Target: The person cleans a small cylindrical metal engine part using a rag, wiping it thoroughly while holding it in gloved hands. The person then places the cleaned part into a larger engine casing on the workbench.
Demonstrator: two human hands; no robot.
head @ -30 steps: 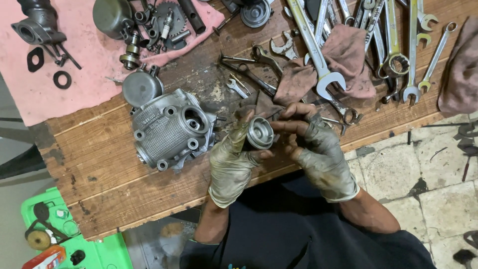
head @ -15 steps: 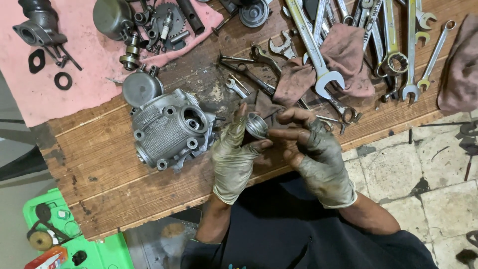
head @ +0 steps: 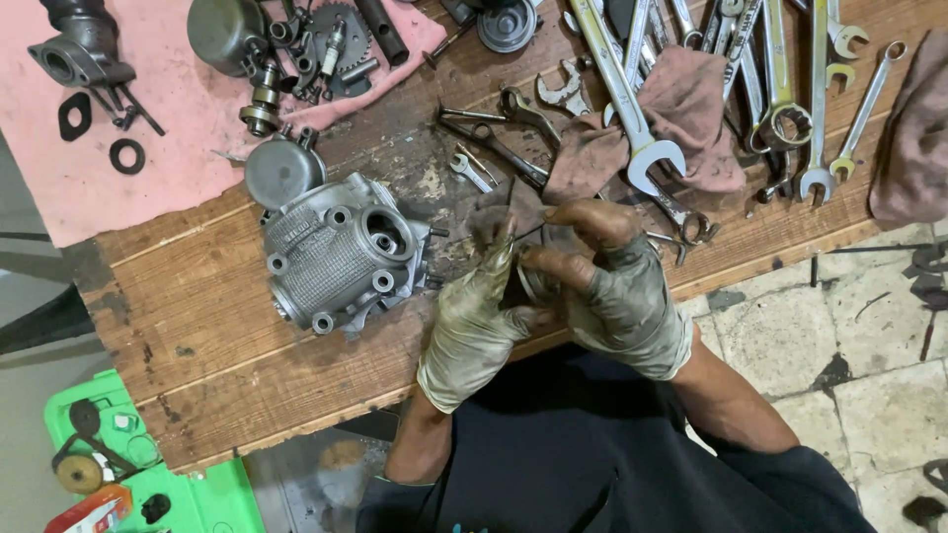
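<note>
1. The left hand (head: 472, 331), in a grimy glove, is raised at the near edge of the wooden desk (head: 207, 326), with its fingers (head: 499, 259) pointing up and held close together.
2. The right hand (head: 614, 286), gloved with bare fingertips, curls in from the other side; its fingers (head: 573, 265) are bent and closed round a small round metal part (head: 538, 286).
3. That part sits between the two hands, pressed against the left palm and thumb and mostly hidden by the right fingers; only a sliver of its rim shows, so its exact shape cannot be told.
4. The part is held just above the desk edge, over the person's dark shirt.
5. A grey cast engine housing (head: 341, 257) lies on the desk just left of the left hand, not touching it.
6. A brownish rag (head: 681, 118) lies beyond the hands with a large open-ended spanner (head: 632, 109) across it.
7. More spanners (head: 790, 89) lie at the far right.
8. A pink cloth (head: 168, 138) at the far left carries small engine parts.
</note>
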